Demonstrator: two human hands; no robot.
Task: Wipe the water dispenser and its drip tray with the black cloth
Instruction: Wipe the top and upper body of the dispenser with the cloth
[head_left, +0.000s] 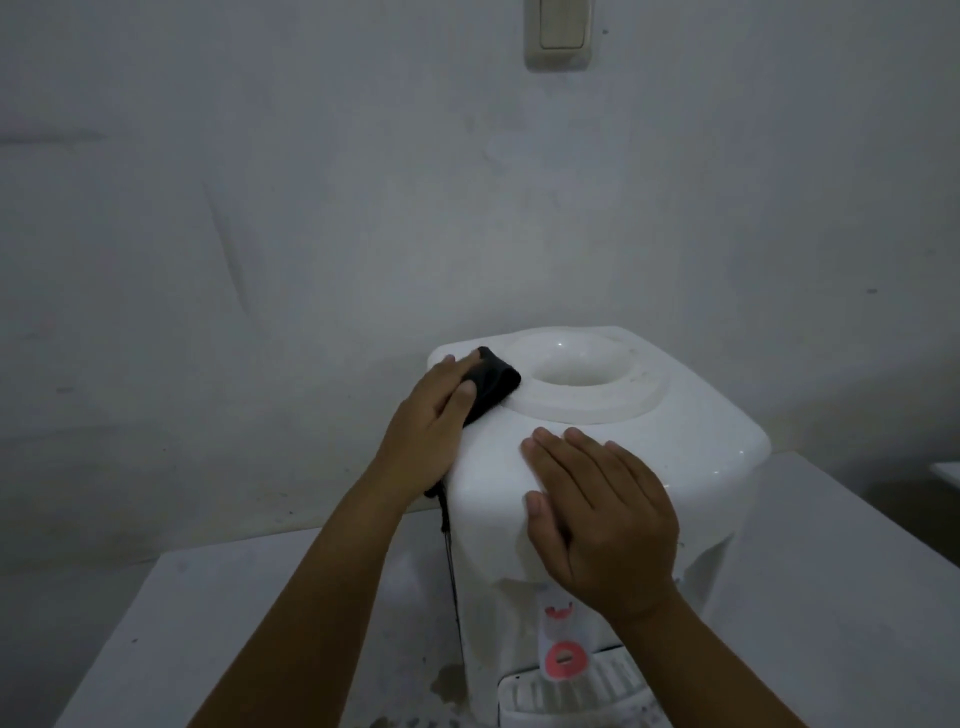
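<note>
A white water dispenser (675, 457) stands upright on a pale surface (218, 613) against a grey wall (311, 208), its long axis vertical and its tap side facing the viewer at 6 o'clock. Its top carries a round bottle well (582, 371), open upward with no bottle seated in it.

The left hand (431, 431) lies on the top at the dispenser's 9 o'clock edge, fingers laid over a folded black cloth (493, 387) and pressing it against the plastic. The cloth sits just beside the raised rim of the well, touching it on the 9 o'clock side; its longer side runs roughly from 7 o'clock to 1 o'clock. A thin dark cord (451, 571) hangs down the dispenser's left side below that wrist; whether it belongs to the cloth cannot be told.

The right hand (602, 525) rests flat on the front shoulder of the dispenser, at 6 o'clock from the well, fingers straight and together, pointing toward 11 o'clock, holding nothing. The two hands are apart, with bare white plastic between them.

Below the right wrist a red tap lever (563, 659) shows on the front panel, and under it the slotted white drip tray (571, 691) juts toward the viewer at the bottom edge. Stains mark the surface at the foot of the dispenser. A light switch (558, 31) is fixed to the wall at 12 o'clock.
</note>
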